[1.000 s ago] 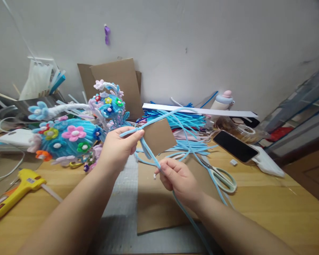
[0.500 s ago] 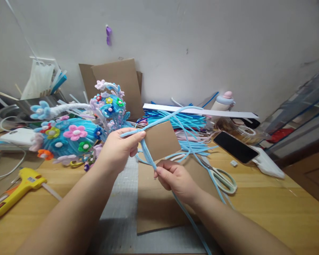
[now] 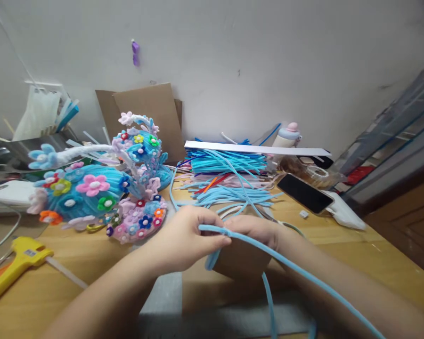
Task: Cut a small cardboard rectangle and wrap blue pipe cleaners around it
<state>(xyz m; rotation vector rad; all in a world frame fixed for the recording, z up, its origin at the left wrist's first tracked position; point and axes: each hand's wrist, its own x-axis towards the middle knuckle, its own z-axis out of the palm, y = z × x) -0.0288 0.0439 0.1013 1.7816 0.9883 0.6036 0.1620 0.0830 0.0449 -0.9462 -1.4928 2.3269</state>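
Observation:
My left hand [image 3: 183,240] pinches a small cardboard card [image 3: 238,261] together with a light blue pipe cleaner [image 3: 286,263] laid across its top edge. My right hand [image 3: 257,230] sits just behind the card, fingers curled on the same pipe cleaner. The blue strand runs from my left thumb down to the lower right, and another loop hangs under the card. Both hands hover low over a larger cardboard sheet [image 3: 198,296] on the wooden table [image 3: 356,263].
A pipe-cleaner flower craft [image 3: 92,188] stands at the left. A heap of blue pipe cleaners [image 3: 229,174] lies behind my hands, with a phone [image 3: 305,193] to its right. A yellow glue gun [image 3: 10,263] lies at the far left. Cardboard [image 3: 151,113] leans on the wall.
Both hands dropped lower and closer together, bringing the card down near the table. The right hand moved from below the card to behind it. The view shifted slightly down.

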